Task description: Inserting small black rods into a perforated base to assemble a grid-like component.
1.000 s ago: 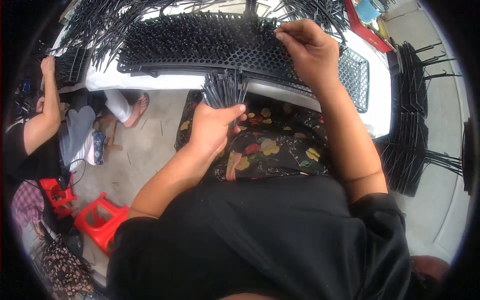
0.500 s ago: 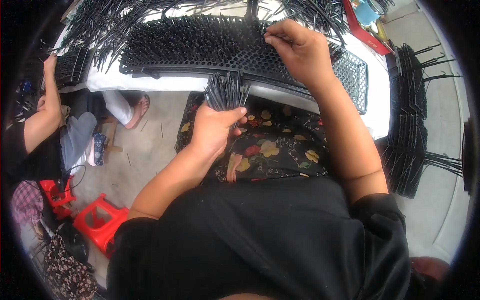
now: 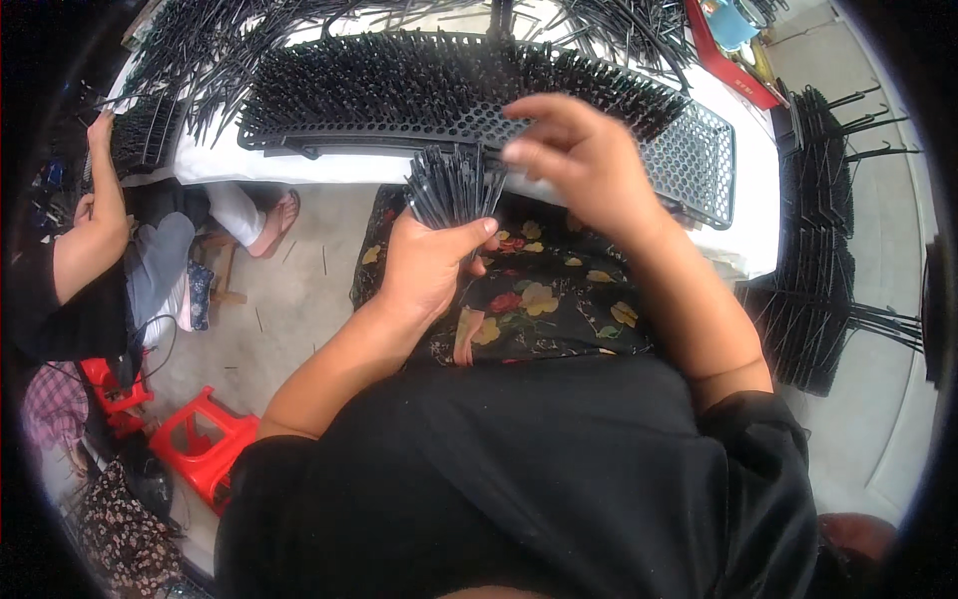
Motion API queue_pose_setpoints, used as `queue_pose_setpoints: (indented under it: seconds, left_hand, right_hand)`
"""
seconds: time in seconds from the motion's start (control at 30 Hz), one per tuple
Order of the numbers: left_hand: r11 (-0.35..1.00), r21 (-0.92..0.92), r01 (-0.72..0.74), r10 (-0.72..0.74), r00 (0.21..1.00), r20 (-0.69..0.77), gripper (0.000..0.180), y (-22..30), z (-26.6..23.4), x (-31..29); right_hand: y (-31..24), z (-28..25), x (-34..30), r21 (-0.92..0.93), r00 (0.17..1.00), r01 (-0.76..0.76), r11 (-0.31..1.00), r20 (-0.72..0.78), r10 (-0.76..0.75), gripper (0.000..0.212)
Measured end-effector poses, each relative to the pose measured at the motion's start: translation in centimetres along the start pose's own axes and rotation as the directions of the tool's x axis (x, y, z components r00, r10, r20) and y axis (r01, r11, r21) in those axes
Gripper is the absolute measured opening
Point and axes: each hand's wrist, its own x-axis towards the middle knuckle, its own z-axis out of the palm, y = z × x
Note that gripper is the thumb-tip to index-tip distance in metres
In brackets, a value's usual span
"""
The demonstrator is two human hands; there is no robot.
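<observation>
My left hand [image 3: 429, 250] is closed around a bundle of thin black sticks [image 3: 451, 185], whose tips fan out upward just off the table's front edge. My right hand [image 3: 579, 160], a little blurred, hovers over the near side of a black perforated rack [image 3: 689, 165]. Its thumb and forefinger are spread, and I see nothing between them. Rows of short black sticks [image 3: 369, 85] stand upright in the rack's holes across the left and middle. Bare holes show along its near strip and at the right end.
Heaps of loose black sticks [image 3: 215, 60] lie along the back of the white-covered table [image 3: 220, 160]. A red box [image 3: 733, 65] stands at the back right. Stacked black racks [image 3: 818, 230] with hooks are at the right. Another person's arm [image 3: 110, 190] and a red stool [image 3: 205, 439] are at the left.
My right hand has moved down and left from the rack toward the bundle, and its pinched fingers have parted. My left hand keeps hold of the sticks in nearly the same place.
</observation>
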Motion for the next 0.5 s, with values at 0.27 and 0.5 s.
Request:
queue_pose_setpoints:
  seconds: [0.27,0.5]
  left_hand:
    - [0.992,-0.130,-0.002,0.009,0.998,0.057,0.019,0.3,0.8,-0.4]
    - [0.990,-0.140,-0.012,0.021,0.998,0.057,0.021,0.1,0.0,-0.2]
  right_hand:
    - [1.1,1.0,-1.1,0.353,0.968,-0.250,0.902,0.121,0.221,0.017]
    - [0.8,-1.1,-0.3,0.480,0.992,-0.103,0.871,-0.020,0.128,0.013]
